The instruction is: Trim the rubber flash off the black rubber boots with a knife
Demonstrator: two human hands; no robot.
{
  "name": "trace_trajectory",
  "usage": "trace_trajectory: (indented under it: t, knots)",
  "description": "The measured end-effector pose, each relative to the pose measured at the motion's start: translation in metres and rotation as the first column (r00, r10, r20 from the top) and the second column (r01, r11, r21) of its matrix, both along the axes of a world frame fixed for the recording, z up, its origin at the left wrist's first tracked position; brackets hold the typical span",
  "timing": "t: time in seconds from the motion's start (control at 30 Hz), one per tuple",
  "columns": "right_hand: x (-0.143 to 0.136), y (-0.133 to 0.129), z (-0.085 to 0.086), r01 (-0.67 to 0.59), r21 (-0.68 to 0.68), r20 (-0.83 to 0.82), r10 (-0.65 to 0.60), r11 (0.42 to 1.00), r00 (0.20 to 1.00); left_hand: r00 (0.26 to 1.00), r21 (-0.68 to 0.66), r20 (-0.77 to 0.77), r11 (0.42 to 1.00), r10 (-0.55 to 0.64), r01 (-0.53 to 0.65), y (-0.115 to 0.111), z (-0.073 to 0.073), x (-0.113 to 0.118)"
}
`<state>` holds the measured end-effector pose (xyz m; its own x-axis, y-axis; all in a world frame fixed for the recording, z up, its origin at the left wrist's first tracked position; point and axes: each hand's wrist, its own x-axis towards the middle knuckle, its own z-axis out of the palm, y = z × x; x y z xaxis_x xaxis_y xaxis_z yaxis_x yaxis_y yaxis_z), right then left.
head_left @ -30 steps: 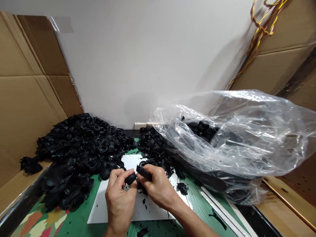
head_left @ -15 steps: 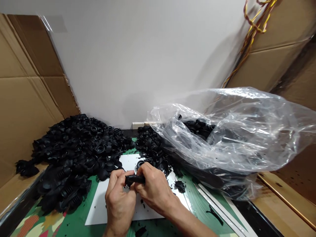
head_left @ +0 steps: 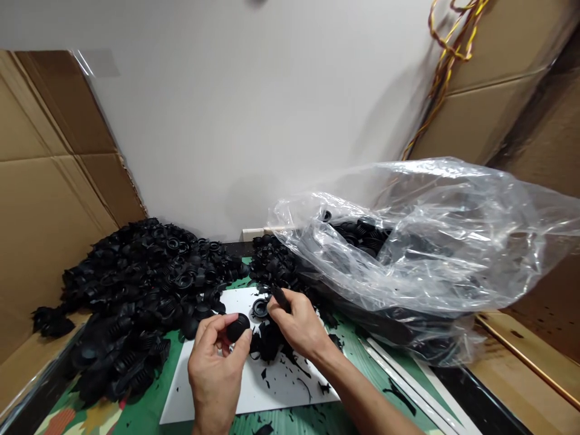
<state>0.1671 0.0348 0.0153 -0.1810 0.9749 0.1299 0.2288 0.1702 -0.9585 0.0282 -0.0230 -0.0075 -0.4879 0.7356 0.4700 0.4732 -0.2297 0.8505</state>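
The left hand (head_left: 215, 374) pinches a round black part (head_left: 237, 328) between its fingers, above a white board (head_left: 181, 393) toward the green surface (head_left: 357, 368)'s near edge. The right hand (head_left: 296, 323)'s fingers grip a dark piece (head_left: 281, 299). A black heap (head_left: 145, 272) covers the surface's far left corner; a clear bag (head_left: 444, 266) sprawls along the right edge. Cardboard (head_left: 45, 205) flanks the pale wall (head_left: 254, 109).
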Motion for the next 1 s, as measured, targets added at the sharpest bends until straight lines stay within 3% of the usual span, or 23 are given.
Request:
trace_trajectory:
  t: [0.2,0.27,0.47,0.7,0.87,1.0]
  knots:
    - [-0.005,-0.011,0.005,-0.221,0.014,-0.117,0.221,0.975,0.968,0.998,0.030,-0.050,0.999,0.027,-0.026,0.001,0.006,0.001]
    - [-0.008,-0.015,0.006,-0.240,0.044,-0.109,0.244,0.970,0.964,0.996,0.060,-0.077,0.998,0.036,-0.032,0.002,0.008,0.002]
    - [-0.010,-0.020,0.009,-0.193,0.120,0.015,0.192,0.974,0.981,0.969,0.157,-0.233,0.987,0.078,-0.042,0.000,0.005,0.004]
    - [-0.009,-0.023,0.009,-0.209,0.277,0.265,0.134,0.938,0.955,0.878,0.192,-0.464,0.981,0.118,-0.030,-0.002,-0.003,0.000]
    - [-0.012,-0.027,0.009,-0.203,0.227,0.450,0.082,0.952,0.889,0.846,0.207,-0.516,0.978,0.135,-0.030,-0.003,-0.004,0.002]
    - [-0.015,-0.029,0.012,-0.157,0.173,0.494,0.053,0.972,0.868,0.847,0.181,-0.519,0.983,0.117,-0.026,-0.003,-0.006,0.003]
